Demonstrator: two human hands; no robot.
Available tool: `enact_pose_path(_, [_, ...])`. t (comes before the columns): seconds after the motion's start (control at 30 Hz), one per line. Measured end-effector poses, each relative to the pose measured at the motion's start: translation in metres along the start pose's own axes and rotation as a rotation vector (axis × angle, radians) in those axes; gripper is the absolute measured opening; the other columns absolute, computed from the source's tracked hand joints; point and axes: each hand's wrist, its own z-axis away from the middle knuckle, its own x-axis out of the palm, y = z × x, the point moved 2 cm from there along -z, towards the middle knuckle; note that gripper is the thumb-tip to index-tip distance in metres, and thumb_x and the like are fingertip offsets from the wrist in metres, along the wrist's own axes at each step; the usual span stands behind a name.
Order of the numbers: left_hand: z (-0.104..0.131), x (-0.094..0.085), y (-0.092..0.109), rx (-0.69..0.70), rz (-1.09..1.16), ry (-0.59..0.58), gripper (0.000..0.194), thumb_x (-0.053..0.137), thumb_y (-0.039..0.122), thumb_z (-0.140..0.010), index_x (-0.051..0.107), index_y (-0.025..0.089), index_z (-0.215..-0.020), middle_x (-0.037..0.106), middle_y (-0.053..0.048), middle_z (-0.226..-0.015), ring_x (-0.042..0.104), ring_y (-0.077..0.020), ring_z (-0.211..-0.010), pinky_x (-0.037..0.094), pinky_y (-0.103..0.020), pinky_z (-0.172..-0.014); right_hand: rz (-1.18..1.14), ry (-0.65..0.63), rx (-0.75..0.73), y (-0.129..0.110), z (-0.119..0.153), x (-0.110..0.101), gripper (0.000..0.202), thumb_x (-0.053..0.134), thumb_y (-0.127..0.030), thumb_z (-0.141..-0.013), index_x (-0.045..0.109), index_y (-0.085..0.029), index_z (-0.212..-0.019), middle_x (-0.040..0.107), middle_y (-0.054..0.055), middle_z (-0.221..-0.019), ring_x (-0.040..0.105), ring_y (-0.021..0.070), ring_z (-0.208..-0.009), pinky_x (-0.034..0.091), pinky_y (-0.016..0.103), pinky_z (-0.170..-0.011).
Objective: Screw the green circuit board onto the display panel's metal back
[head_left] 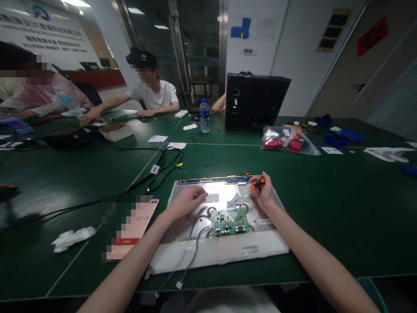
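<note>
A flat metal-backed display panel (224,254) lies on the green table before me. Near its middle sits a green circuit board (228,222), and a narrow blue board (211,180) runs along the far edge. My right hand (263,193) is closed around an orange and black screwdriver (258,184), whose thin shaft points left and down towards the silvery tape above the green board. Over the panel's left part hovers or rests my left hand (189,200), fingers bent; what is under its fingertips is hidden. Dark cables (197,248) trail from the board over the near edge.
Left of the panel lies a phone with a pink screen (138,226), and a crumpled tissue (73,238). Black cables (159,169) cross the table. Farther back stand a water bottle (204,116), a black monitor (256,102) and a bag of red parts (286,141). Other people sit opposite.
</note>
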Motion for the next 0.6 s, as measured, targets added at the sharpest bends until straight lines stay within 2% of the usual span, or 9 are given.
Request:
enact_pose_path(0.1, [-0.002,-0.007,-0.002,0.019,-0.012,-0.177,0.035,0.046,0.043,-0.086,0.068,0.016,-0.079,0.067,-0.005,-0.074,0.059,-0.0187,-0.067,0.041,-0.026,-0.061,-0.016,0.004,0.013,0.001,-0.008,0.016,0.054,0.04,-0.064,-0.078,0.055,-0.019,-0.053,0.027,-0.008,-0.03,0.015,0.0053,-0.026,0.01,0.021,-0.029])
enact_pose_path(0.17, [-0.003,-0.007,-0.003,0.04,-0.01,-0.248,0.034,0.049,0.044,-0.084,0.069,0.017,-0.079,0.067,-0.004,-0.072,0.058,-0.0174,-0.065,0.039,-0.025,-0.059,-0.016,-0.003,0.014,0.003,-0.013,0.028,0.055,0.04,-0.066,-0.078,0.055,-0.019,-0.052,0.026,-0.008,-0.03,0.015,0.0053,-0.026,0.01,0.022,-0.03])
enact_pose_path(0.27, [-0.001,-0.005,-0.003,0.019,-0.011,-0.243,0.031,0.051,0.043,-0.082,0.068,0.017,-0.078,0.065,-0.003,-0.068,0.057,-0.0161,-0.062,0.037,-0.024,-0.057,-0.006,-0.01,0.007,0.005,-0.018,0.04,0.055,0.045,-0.066,-0.077,0.055,-0.019,-0.051,0.029,-0.007,-0.031,0.016,0.0046,-0.028,0.009,0.021,-0.03])
enact_pose_path(0.33, [0.003,-0.004,-0.002,0.006,0.006,-0.225,0.025,0.055,0.039,-0.079,0.067,0.017,-0.077,0.064,-0.001,-0.064,0.056,-0.0152,-0.059,0.037,-0.023,-0.056,0.005,-0.02,0.01,0.006,-0.019,0.041,0.055,0.048,-0.067,-0.076,0.055,-0.019,-0.05,0.031,-0.007,-0.032,0.016,0.0046,-0.029,0.008,0.022,-0.03])
enact_pose_path(0.6, [0.013,-0.004,-0.004,0.024,0.06,-0.202,0.011,0.057,0.025,-0.072,0.066,0.019,-0.07,0.061,0.001,-0.06,0.054,-0.0147,-0.057,0.036,-0.023,-0.055,0.057,-0.056,0.015,0.006,-0.022,0.019,0.053,0.052,-0.067,-0.072,0.057,-0.018,-0.051,0.03,-0.007,-0.032,0.014,0.0041,-0.029,0.004,0.022,-0.032])
